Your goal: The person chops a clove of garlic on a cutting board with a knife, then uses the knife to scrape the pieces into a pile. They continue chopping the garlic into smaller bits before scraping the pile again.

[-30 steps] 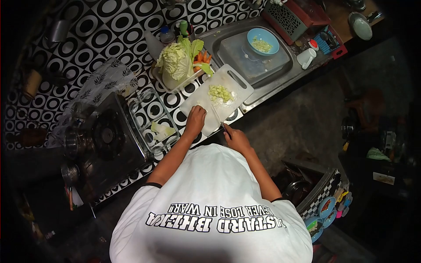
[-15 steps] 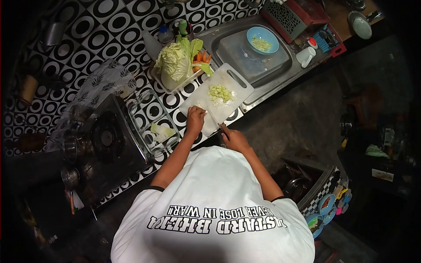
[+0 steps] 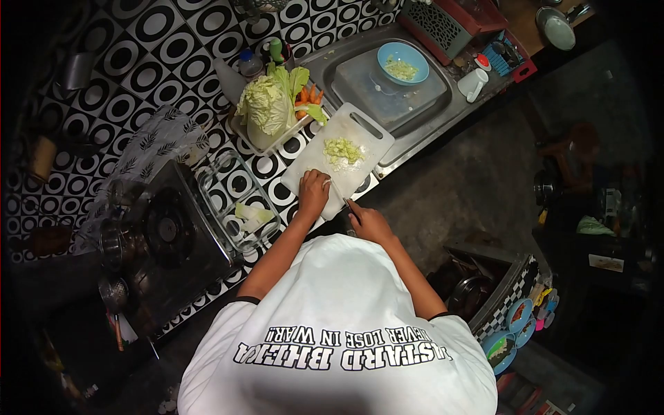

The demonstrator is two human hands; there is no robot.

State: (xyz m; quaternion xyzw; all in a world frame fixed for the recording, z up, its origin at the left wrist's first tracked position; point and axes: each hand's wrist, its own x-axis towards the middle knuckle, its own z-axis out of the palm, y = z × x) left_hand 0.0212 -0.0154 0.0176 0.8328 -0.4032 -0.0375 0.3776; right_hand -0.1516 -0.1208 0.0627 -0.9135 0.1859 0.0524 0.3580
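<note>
My left hand (image 3: 314,193) is on the near left part of a white cutting board (image 3: 359,127), its fingers bent and pressed together on a pale piece of cabbage, mostly hidden beneath them. Closed round the dark handle of a knife (image 3: 348,203) is my right hand (image 3: 371,223), at the board's near edge. The knife's blade points up-left over the board towards my left fingertips. Beyond both hands lies a small heap of chopped cabbage (image 3: 342,150).
A tray (image 3: 280,144) behind the board holds a napa cabbage (image 3: 266,107) and carrots (image 3: 309,97). Cabbage pieces lie in a glass dish (image 3: 259,242) at left, beside a stove (image 3: 169,232). A blue bowl (image 3: 403,48) with chopped pieces stands over the sink (image 3: 415,142).
The view has shifted slightly. My left fingers have curled further over the cabbage piece, and the knife stays in my right hand near the board's edge.
</note>
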